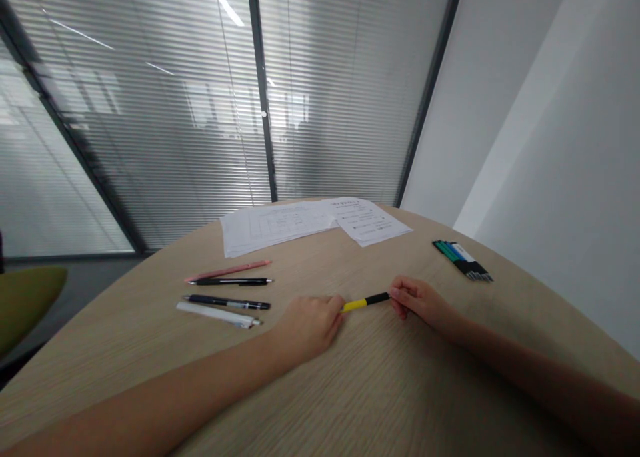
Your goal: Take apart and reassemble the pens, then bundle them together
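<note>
A yellow and black pen (pixel 366 301) lies nearly level between my two hands, just over the table's middle. My left hand (pixel 309 323) is closed round its yellow end, which the fingers partly cover. At the other side, my right hand (pixel 417 300) pinches the tip of the black end between thumb and fingers. To the left of my left hand are a white pen (pixel 217 315), a dark pen with a clear section (pixel 227 302), a black pen (pixel 233 281) and a pink pencil-like stick (pixel 230 270), laid roughly side by side.
Printed paper sheets (pixel 280 227) lie along the far edge of the round wooden table (pixel 320 403). A bundle of green, blue and black pens (pixel 463 259) rests at the right. Glass panels with blinds (pixel 330 110) stand behind; a green chair (pixel 30 303) is at left.
</note>
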A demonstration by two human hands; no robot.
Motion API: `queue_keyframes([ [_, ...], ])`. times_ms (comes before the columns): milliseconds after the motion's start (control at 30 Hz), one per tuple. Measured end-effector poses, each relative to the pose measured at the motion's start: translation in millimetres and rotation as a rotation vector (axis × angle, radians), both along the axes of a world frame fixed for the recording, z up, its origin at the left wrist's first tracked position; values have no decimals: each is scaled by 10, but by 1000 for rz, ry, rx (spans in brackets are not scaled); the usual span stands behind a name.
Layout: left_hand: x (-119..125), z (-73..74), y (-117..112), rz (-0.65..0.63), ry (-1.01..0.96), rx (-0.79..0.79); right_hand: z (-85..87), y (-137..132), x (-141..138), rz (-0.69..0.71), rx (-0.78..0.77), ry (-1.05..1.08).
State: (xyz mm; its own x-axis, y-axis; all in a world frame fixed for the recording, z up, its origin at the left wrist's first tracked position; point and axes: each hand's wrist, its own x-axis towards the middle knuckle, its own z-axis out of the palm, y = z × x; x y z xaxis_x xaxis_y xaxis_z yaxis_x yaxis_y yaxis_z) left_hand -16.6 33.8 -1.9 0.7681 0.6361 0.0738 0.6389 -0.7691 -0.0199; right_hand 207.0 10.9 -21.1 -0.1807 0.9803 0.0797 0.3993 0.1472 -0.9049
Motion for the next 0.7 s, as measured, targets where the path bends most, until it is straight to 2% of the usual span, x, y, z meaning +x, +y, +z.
queue_keyframes([
  [400, -7, -7, -5, -10, -12, 10, 4, 0, 3, -14, 17, -68],
  [700, -18, 10, -5, 13, -22, -8, -68, 22, 15, -20, 12, 65],
])
